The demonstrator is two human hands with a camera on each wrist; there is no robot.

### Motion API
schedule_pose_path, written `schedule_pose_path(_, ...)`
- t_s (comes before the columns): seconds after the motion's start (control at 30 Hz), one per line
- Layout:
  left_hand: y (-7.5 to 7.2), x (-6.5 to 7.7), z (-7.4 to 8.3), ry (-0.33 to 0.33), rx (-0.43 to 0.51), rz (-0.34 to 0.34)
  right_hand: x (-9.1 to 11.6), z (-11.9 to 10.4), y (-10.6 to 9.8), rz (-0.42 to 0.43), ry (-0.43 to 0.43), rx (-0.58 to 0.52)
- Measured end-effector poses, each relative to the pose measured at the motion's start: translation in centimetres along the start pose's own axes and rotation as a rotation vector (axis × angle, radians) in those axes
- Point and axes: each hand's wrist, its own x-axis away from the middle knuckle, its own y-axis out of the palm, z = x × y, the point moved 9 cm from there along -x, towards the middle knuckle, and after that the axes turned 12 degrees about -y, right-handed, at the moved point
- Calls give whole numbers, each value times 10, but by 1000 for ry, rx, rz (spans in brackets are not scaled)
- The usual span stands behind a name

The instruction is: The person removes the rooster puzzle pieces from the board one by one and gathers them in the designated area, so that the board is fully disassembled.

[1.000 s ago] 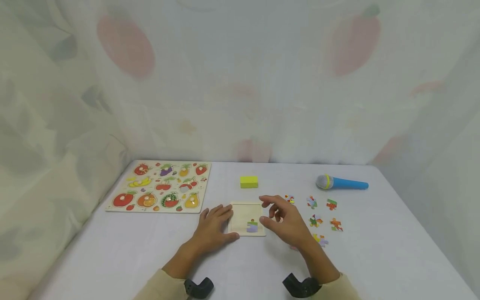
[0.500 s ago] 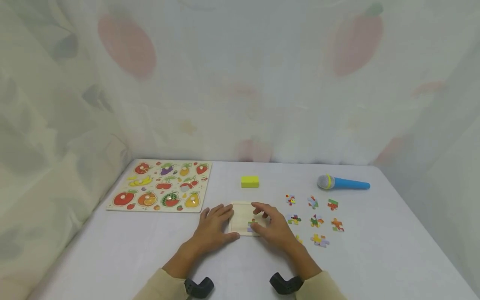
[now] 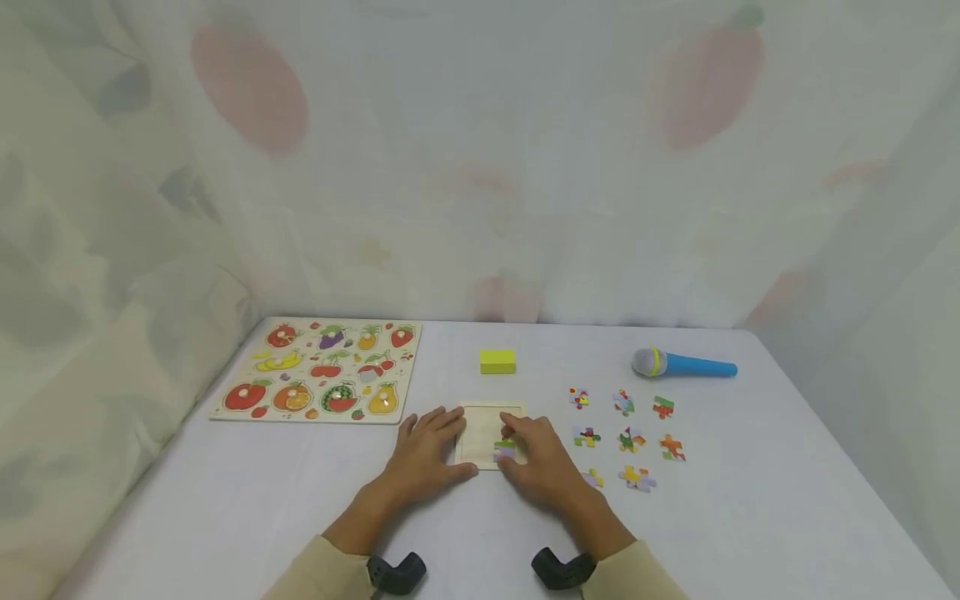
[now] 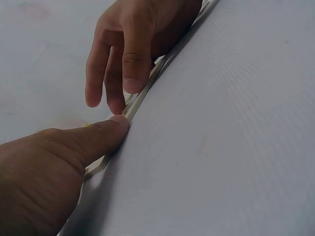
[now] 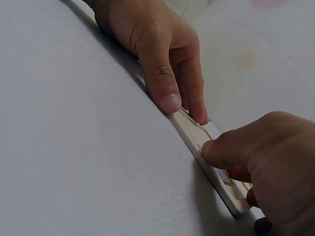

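A small wooden puzzle tray (image 3: 474, 433) lies flat on the white table. My left hand (image 3: 426, 454) lies along its left side, fingers fairly straight at the upper left and thumb on the near edge, as the right wrist view also shows. A green and lavender jigsaw piece (image 3: 504, 451) sits in the tray's lower right part. With bent index finger and thumb, my right hand (image 3: 546, 463) pinches this piece, thumb (image 5: 216, 151) low on it and index finger above. The palm covers the tray's right edge in the head view.
Several loose jigsaw pieces (image 3: 630, 440) lie in rows to the right. Behind them rests a toy microphone (image 3: 686, 365) with a blue handle. A yellow-green block (image 3: 497, 362) stands beyond the tray. At the back left lies a fruit peg puzzle board (image 3: 318, 371).
My right hand has come left and down from above the tray's right edge to the jigsaw piece, its fingers closing in. The left hand has stayed on the tray.
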Motion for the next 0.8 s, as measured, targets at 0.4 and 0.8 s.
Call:
schedule_pose_path(0.4, 2, -2, -1, 0, -5, 2, -4, 4, 5, -55, 91, 109)
schedule_pose_path(0.8, 1, -1, 0, -5, -7, -5, -2, -2, 4, -27, 80, 150)
